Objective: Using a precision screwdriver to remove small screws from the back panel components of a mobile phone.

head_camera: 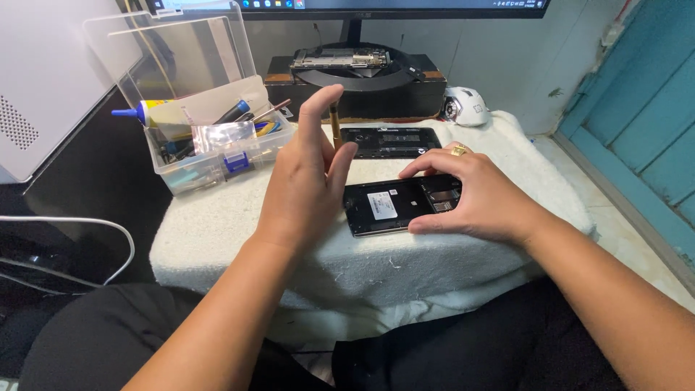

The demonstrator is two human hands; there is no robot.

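We count two dark phone pieces: our right hand [470, 195] presses fingers onto one opened black smartphone [394, 205] on the white-towelled worktop [217, 232]; beyond it lies one black back cover [389, 142]. Our left hand [308, 181] hovers unclenched beside one upright brown tool [335, 123].

Black opened phone [391, 206] on white towel [217, 239], beside turquoise wall [644, 137].

Soft, even daylight fills the sharp view, with faint glare on the lid [181, 51] and phone [387, 206], dim shadow at lower left, and slight wide-angle bending at the edges.
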